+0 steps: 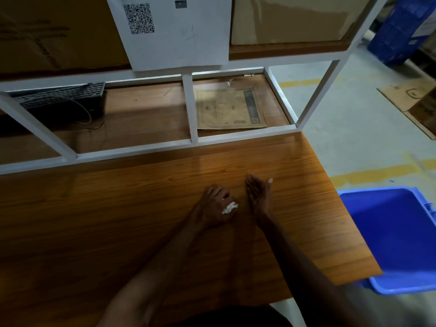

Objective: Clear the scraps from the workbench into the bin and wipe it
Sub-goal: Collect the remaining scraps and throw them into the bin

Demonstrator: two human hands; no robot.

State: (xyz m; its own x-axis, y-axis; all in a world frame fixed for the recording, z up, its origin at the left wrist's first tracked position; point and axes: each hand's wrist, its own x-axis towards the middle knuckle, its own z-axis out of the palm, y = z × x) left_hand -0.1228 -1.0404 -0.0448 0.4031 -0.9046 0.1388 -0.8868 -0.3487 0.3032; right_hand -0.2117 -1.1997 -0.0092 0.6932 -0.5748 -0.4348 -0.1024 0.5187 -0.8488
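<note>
On the wooden workbench (118, 220) my left hand (213, 207) lies palm down, its fingers closed around a small white crumpled scrap (230, 208) that sticks out by the thumb. Right beside it my right hand (258, 197) stands on its edge, fingers straight and together, palm turned toward the left hand, holding nothing. A blue plastic bin (396, 237) sits on the floor just past the bench's right edge, its inside looking empty from here.
A white metal shelf frame (132, 151) stands along the back of the bench. Under it lie a brown envelope (230, 109) and a black perforated box with a wire (63, 100). Cardboard boxes and a QR-code sheet (174, 29) fill the shelf above.
</note>
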